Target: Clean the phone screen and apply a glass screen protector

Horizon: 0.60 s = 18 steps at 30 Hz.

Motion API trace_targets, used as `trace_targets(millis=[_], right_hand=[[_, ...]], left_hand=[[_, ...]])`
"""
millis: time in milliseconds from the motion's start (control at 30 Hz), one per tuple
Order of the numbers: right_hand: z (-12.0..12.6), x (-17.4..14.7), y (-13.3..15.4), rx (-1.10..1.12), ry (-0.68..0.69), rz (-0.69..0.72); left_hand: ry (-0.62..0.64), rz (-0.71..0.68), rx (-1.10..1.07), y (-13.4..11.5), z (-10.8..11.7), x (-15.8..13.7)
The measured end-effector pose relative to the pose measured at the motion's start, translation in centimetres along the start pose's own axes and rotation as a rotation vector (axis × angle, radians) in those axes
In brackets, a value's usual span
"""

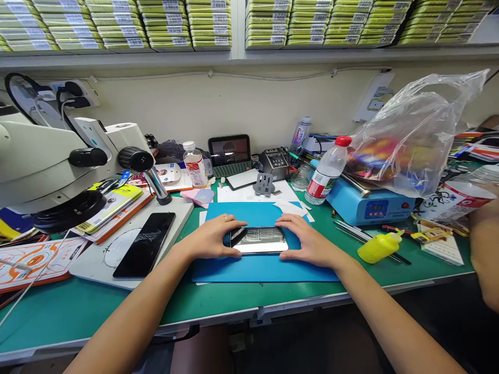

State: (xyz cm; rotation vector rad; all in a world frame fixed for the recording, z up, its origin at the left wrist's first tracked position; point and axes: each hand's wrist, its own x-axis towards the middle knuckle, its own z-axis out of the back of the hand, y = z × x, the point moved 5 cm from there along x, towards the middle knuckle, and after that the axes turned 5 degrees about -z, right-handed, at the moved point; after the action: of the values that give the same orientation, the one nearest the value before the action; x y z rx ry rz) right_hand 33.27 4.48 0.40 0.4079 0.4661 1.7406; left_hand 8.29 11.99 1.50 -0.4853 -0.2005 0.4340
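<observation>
A phone (260, 240) with a glossy, reflective face lies sideways over a blue mat (265, 269) on the green bench. My left hand (218, 237) grips its left end, thumb along the near edge and fingers along the far edge. At the other end my right hand (304, 241) holds it the same way. Bright shelf reflections cover much of the face, so its detail is hard to read. A second, black phone (146, 244) rests on the pale microscope base (91, 262) to the left.
A microscope (47, 166) overhangs the left side. To the right are a yellow squeeze bottle (379, 247), a red-capped bottle (327, 171), a blue heating machine (366, 200) and a plastic bag (413, 135). Another person's arm (485, 249) shows at the right edge.
</observation>
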Motion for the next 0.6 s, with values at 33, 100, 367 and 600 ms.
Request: trace_targets(millis=[33,100,367,600], right_hand=[[0.0,0.01,-0.01,0.001,0.004,-0.002],[0.05,0.01,0.0,0.006,0.01,-0.005],[0.03,0.0,-0.25,0.032,0.028,-0.004],[0.09,-0.02,-0.26,0.04,0.033,-0.021]], left_hand=[[-0.003,-0.004,-0.002,-0.04,0.03,0.0],[-0.014,-0.008,-0.004,-0.06,0.09,0.0],[-0.015,-0.011,0.006,0.2,0.0,0.02],[-0.017,-0.003,0.004,0.07,0.04,0.12]])
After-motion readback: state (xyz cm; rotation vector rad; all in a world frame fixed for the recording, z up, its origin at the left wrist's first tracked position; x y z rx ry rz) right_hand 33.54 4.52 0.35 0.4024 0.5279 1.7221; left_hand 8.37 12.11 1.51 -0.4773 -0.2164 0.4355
